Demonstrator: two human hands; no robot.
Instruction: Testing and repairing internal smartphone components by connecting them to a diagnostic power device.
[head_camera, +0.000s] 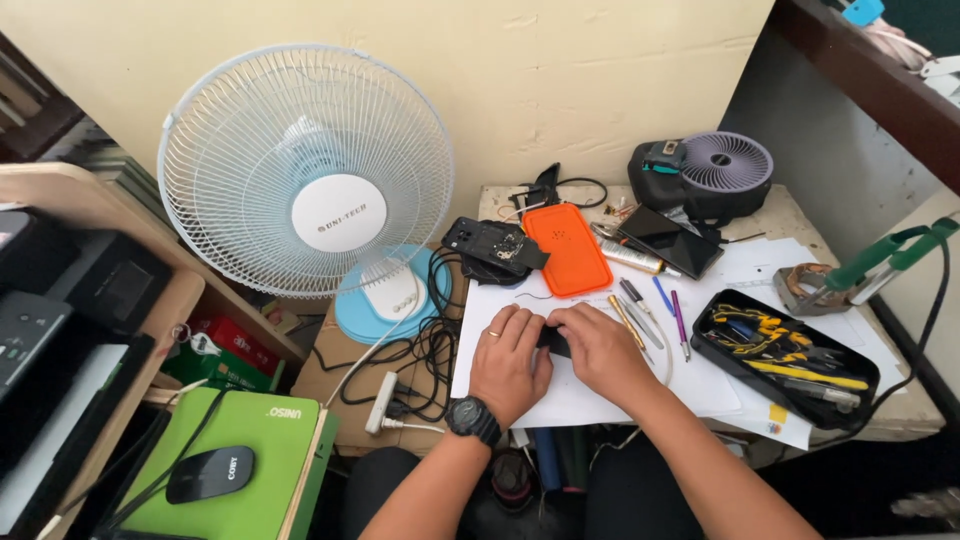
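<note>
Hands together at desk centre, on white paper (590, 395). Left hand (508, 362), ring and wristwatch (473, 419) on it, fingers curled down, and right hand (603, 352) both pressing on a small dark object (553, 341); object mostly hidden between them, kind unclear. Firm grip or just fingertips resting: cannot tell. Orange case (567, 248) just beyond the hands, with a black opened device (492, 247) to its left. Loose screwdrivers (640, 315) just right of the right hand. Black tool tray (785, 355) with yellow-handled tools further right. Dark phone (667, 238) and small grey fan (705, 175) at the back of the desk (790, 215). Large white fan (305, 170) off to the left, above a power strip (382, 402) and tangled cables. Green box with a black mouse (209, 473) bottom left.
</note>
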